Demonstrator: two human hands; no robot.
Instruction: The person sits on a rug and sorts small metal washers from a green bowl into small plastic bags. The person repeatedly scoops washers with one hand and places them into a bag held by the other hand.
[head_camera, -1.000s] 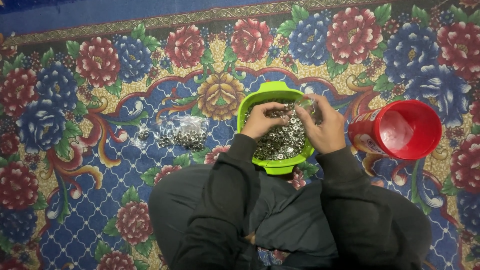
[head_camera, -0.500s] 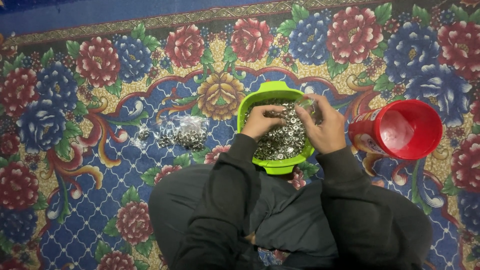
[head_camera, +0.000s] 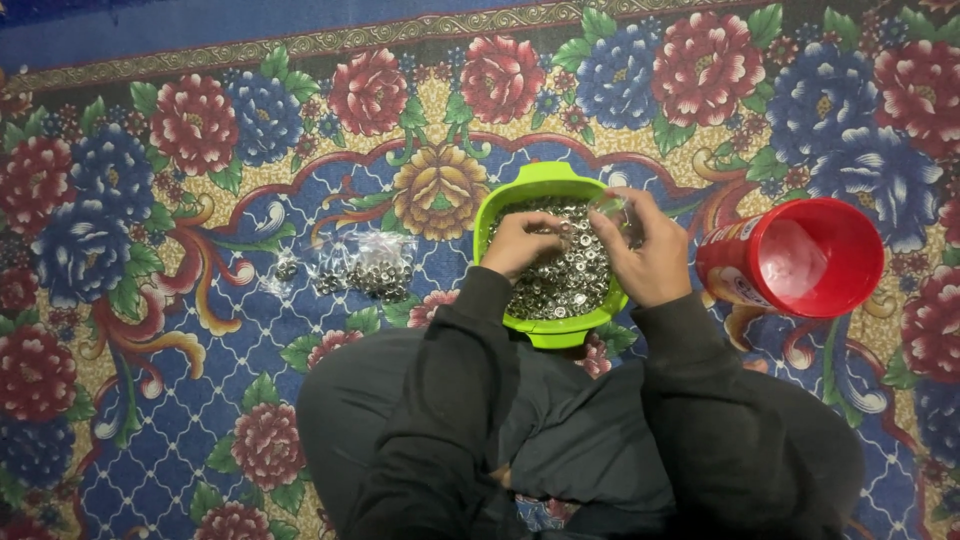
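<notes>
Green plastic is catching the eye at the centre of the frame: a bowl (head_camera: 545, 185) heaped with small metal rings (head_camera: 560, 285) is sitting on the floral carpet (head_camera: 150, 150), close against the person's knees for easy reach. The left hand (head_camera: 525, 243) is pinching rings over the heap, while the right hand (head_camera: 645, 255) is gripping a small clear bag (head_camera: 612, 210) above it. Filled bags (head_camera: 365, 265) are lying at centre left; a red cup (head_camera: 800, 258) is resting on its side at right.
</notes>
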